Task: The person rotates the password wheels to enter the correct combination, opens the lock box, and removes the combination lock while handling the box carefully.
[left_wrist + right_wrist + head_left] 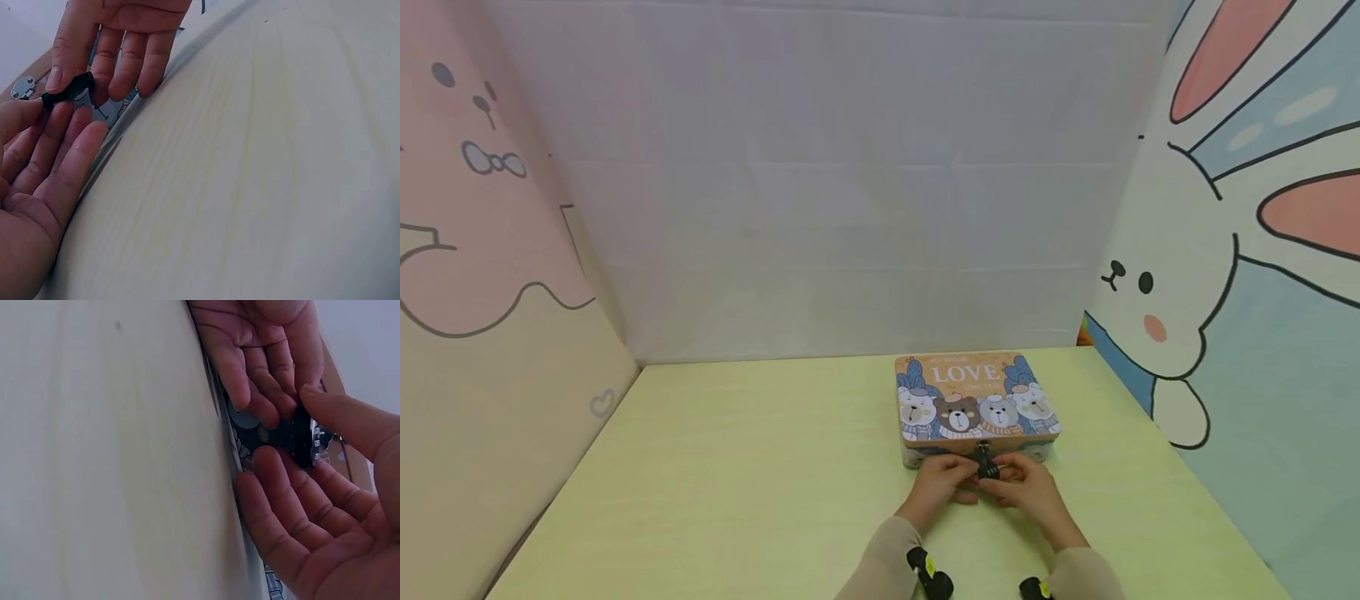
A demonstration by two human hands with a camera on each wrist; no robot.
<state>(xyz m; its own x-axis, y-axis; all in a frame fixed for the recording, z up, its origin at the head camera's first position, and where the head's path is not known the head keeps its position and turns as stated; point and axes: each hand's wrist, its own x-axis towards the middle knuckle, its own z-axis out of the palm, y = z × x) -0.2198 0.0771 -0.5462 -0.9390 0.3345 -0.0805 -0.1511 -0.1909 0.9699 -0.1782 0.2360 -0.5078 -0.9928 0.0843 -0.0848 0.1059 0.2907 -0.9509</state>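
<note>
A tin box point(973, 398) with cartoon bears and the word LOVE on its lid stands closed on the table. At its front clasp point(24, 87) is a small black combination padlock point(988, 468), its white-marked dials facing the right palm in the right wrist view. My left hand point(938, 485) pinches the padlock from the left between thumb and fingers. From the other side, my right hand point(1024, 492) holds the padlock point(305, 439) between thumb and fingertips. Whether the shackle passes through the clasp cannot be made out.
The pale yellow-green table point(737, 475) extends widely to the left of the box. A white backdrop point(850, 183) rises behind it, with a pink cartoon panel point(445, 192) at left and a rabbit panel point(1262, 400) at right.
</note>
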